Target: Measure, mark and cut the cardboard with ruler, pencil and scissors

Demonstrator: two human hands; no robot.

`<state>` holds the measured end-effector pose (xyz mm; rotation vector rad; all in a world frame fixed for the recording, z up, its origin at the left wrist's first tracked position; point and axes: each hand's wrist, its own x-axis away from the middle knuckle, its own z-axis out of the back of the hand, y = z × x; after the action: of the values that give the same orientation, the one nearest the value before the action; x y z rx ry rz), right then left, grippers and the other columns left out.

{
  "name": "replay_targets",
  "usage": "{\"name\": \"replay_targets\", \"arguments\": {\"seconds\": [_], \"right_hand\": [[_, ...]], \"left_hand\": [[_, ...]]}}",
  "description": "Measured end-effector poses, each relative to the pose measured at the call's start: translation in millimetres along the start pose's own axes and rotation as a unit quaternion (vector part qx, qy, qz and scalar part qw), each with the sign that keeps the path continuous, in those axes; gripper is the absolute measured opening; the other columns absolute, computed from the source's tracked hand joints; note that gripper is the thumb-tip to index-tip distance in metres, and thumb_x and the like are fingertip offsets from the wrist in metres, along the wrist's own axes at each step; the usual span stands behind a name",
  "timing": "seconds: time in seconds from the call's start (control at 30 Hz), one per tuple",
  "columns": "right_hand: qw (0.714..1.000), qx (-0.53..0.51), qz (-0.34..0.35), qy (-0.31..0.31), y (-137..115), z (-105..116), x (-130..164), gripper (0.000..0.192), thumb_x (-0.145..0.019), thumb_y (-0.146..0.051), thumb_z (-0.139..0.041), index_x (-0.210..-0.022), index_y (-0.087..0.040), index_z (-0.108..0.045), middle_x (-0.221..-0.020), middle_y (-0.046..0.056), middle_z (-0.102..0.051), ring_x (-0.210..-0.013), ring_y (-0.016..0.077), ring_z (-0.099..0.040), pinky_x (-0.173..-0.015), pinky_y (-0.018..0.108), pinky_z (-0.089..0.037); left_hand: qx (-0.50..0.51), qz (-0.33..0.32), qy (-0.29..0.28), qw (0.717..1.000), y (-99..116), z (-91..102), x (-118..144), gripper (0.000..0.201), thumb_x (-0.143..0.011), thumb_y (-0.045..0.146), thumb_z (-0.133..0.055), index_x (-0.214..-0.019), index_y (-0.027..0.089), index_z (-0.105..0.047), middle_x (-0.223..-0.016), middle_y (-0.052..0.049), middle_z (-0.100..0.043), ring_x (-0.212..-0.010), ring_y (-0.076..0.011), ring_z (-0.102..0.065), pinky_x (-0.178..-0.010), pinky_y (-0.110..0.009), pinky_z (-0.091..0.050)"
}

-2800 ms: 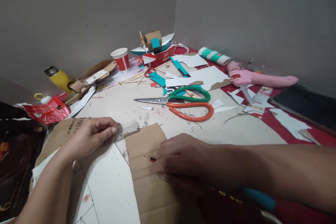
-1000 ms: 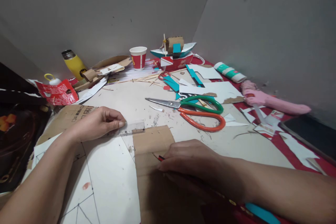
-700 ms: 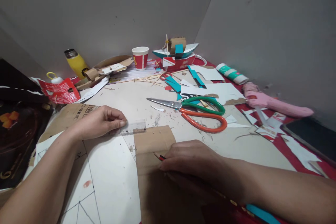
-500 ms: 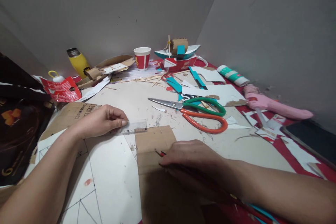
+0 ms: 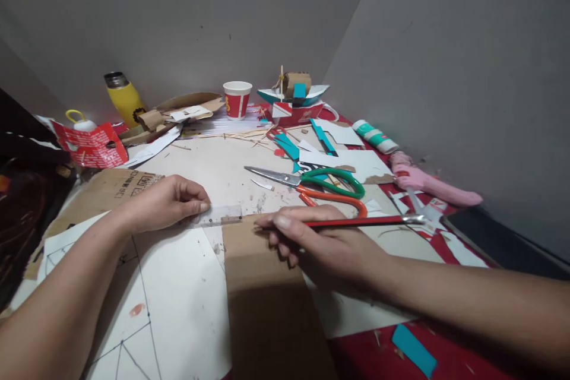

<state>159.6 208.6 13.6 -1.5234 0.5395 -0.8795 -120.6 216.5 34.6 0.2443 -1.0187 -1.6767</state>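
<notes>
My left hand (image 5: 171,202) is closed, its thumb and fingers pinching a short clear ruler (image 5: 227,214). The ruler's free end lies over the top edge of a brown cardboard strip (image 5: 267,273). In my right hand (image 5: 325,240) is a slim red-and-black pencil (image 5: 360,222), held nearly level with its silvery end pointing right. The pencil's tip is close to the strip's top edge, right of the ruler; whether it touches the cardboard I cannot tell. Under my left forearm lies a white sheet (image 5: 182,291) with drawn lines.
Large scissors (image 5: 289,179) with green and orange handles lie beyond my right hand. Farther back stand a paper cup (image 5: 237,104), a model boat (image 5: 296,92) and a yellow bottle (image 5: 124,101). A pink glue gun (image 5: 431,181) and paper scraps are at right.
My right hand has moved up and forward to the strip's top edge near the ruler, and the pencil has swung from slanting downward to nearly level. My left hand stays on the ruler.
</notes>
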Motion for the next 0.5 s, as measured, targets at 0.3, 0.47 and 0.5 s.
{"name": "replay_targets", "arguments": {"seconds": [0.3, 0.47, 0.5], "right_hand": [[0.997, 0.047, 0.015, 0.063, 11.6, -15.5, -11.4, 0.012, -0.083, -0.027, -0.059, -0.088, -0.017, -0.063, -0.077, 0.002, -0.065, -0.058, 0.0091, -0.058, -0.045, 0.017, -0.049], [0.995, 0.081, 0.032, 0.05, 11.0, -16.4, -14.3, 0.013, -0.086, -0.029, -0.055, -0.086, -0.018, -0.061, -0.072, 0.0, -0.061, -0.056, 0.009, -0.054, -0.042, 0.015, -0.046], [0.994, 0.087, 0.035, 0.048, 10.5, -16.9, -14.6, 0.013, -0.087, -0.029, -0.054, -0.085, -0.018, -0.061, -0.07, 0.0, -0.06, -0.055, 0.0088, -0.053, -0.041, 0.015, -0.045]], "left_hand": [[-0.02, 0.001, -0.001, 1.0, -2.3, 1.1, 0.3, 0.035, -0.09, 0.047, -0.055, -0.083, 0.016, -0.07, -0.064, 0.002, -0.053, -0.059, -0.011, -0.041, -0.054, -0.023, -0.035], [-0.022, 0.006, 0.0, 1.0, 0.0, 0.6, 0.5, 0.035, -0.089, 0.047, -0.055, -0.082, 0.016, -0.07, -0.063, 0.002, -0.053, -0.058, -0.011, -0.041, -0.053, -0.023, -0.035], [-0.022, 0.007, 0.0, 1.0, 0.3, 0.5, 0.4, 0.035, -0.089, 0.047, -0.054, -0.082, 0.017, -0.07, -0.063, 0.002, -0.053, -0.058, -0.0111, -0.041, -0.054, -0.023, -0.035]]}}
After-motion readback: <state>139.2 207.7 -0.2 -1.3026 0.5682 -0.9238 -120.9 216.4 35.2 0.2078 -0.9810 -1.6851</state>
